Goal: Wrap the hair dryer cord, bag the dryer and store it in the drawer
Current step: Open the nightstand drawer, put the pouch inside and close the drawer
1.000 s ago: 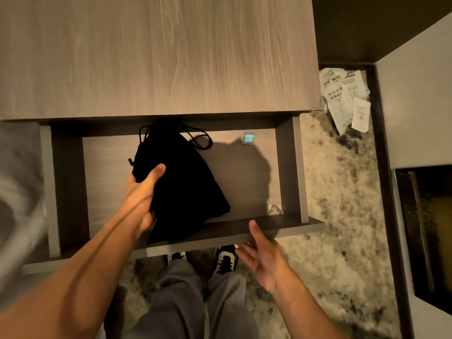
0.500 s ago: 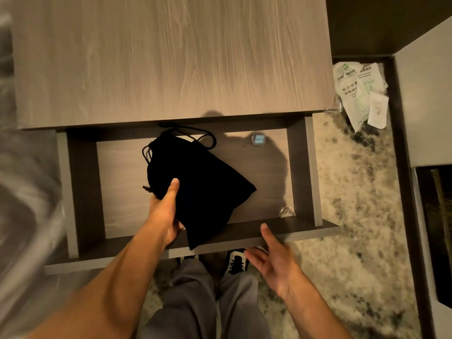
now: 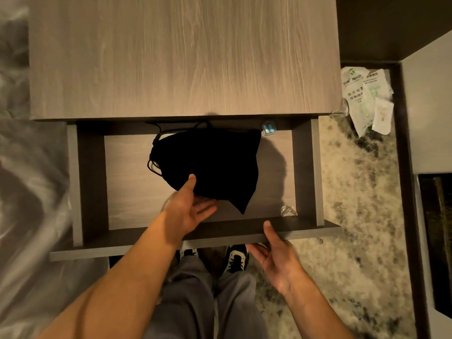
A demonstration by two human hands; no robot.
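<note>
A black drawstring bag (image 3: 215, 165) lies in the open drawer (image 3: 146, 243), toward its back, and whatever is inside it is hidden. Its cords trail at the left and back edges. My left hand (image 3: 188, 209) grips the bag's near edge, thumb on top and fingers underneath. My right hand (image 3: 276, 258) is at the drawer's front panel with fingers spread, the thumb resting on the panel's top edge.
The wooden cabinet top (image 3: 183, 57) overhangs the drawer's back. A small blue item (image 3: 269, 128) sits at the drawer's back right and a clear corner guard (image 3: 287, 211) at its front right. White paper packets (image 3: 364, 99) lie on the mottled carpet to the right. My shoes (image 3: 234, 260) are below the drawer.
My left hand has pushed the bag deeper and to the right in the drawer and turned it. The right hand has stayed at the front panel.
</note>
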